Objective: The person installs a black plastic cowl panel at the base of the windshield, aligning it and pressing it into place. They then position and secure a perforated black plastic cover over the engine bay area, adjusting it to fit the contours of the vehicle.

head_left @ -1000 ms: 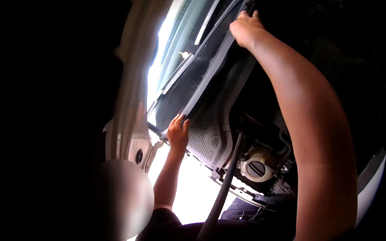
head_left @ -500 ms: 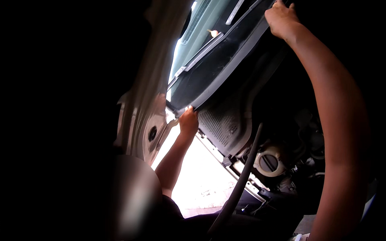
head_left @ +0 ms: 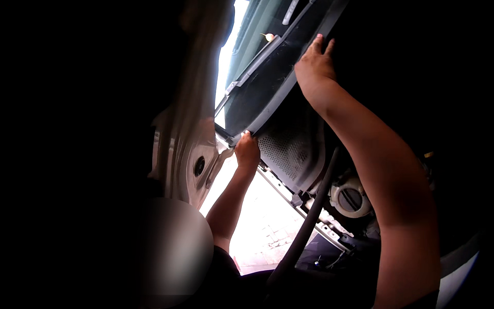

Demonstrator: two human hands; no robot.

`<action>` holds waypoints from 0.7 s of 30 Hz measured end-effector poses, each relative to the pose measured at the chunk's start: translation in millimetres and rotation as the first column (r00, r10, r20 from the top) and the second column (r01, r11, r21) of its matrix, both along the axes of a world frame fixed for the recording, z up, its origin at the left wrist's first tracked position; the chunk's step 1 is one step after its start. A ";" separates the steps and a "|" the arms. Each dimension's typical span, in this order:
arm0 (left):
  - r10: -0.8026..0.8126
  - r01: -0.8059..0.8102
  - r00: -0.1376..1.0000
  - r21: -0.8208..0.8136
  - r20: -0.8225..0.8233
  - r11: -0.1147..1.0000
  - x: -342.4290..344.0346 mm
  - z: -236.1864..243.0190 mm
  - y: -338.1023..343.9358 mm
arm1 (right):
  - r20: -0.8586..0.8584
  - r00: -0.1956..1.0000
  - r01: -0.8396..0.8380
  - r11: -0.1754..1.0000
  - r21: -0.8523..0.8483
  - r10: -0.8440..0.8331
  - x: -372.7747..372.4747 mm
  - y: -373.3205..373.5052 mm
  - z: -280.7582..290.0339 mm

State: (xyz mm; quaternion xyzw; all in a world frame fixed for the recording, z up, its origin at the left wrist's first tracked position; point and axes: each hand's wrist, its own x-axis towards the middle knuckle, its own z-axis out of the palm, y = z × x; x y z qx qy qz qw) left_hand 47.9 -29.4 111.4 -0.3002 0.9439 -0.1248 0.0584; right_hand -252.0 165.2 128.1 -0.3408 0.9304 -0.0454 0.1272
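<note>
I pick the long black plastic trim panel [head_left: 267, 82] at the base of the windshield as my landmark; it runs as a slanted band from the upper right of the view down toward the middle. My left hand [head_left: 247, 153] is at the panel's lower end, fingers curled tight around its corner edge, so the grip is narrow and holding the panel itself. My right hand [head_left: 314, 64] is higher up along the same panel, on its engine-bay side, palm pressed flat with the fingers spread upward against the panel's dark edge; I cannot tell whether the fingertips hook over the rim or only lie on it.

On the far side of the panel lies the windshield [head_left: 252, 31], with a wiper arm [head_left: 260, 59] resting along the glass just beside the panel's upper edge. Below the panel, on the engine side, a ribbed grey cover [head_left: 290, 149] sits right under it, near my left hand. Further down from the panel is a round white reservoir with a dark cap [head_left: 351, 198], and a dark prop rod [head_left: 309, 221] crosses in front, slanting from beside that reservoir down toward the bottom of the view. To the left of the panel's lower end stands the pale car body pillar [head_left: 190, 149], with a round hole in it.
</note>
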 end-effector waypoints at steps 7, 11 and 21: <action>-0.025 0.025 1.000 -0.025 0.008 0.999 -9.6 6.1 10.4 | 0.038 0.999 -0.020 0.972 -0.234 0.029 -9.3 22.9 -9.2; -0.080 0.078 0.997 -0.086 -0.012 0.993 -19.1 -12.4 4.7 | -0.332 0.934 -0.138 0.720 -0.680 -0.134 24.2 103.7 -88.3; -0.122 0.138 0.972 0.067 -0.203 0.988 15.6 -21.6 3.5 | -0.035 0.949 0.172 0.608 -0.775 -0.314 302.6 232.0 -91.6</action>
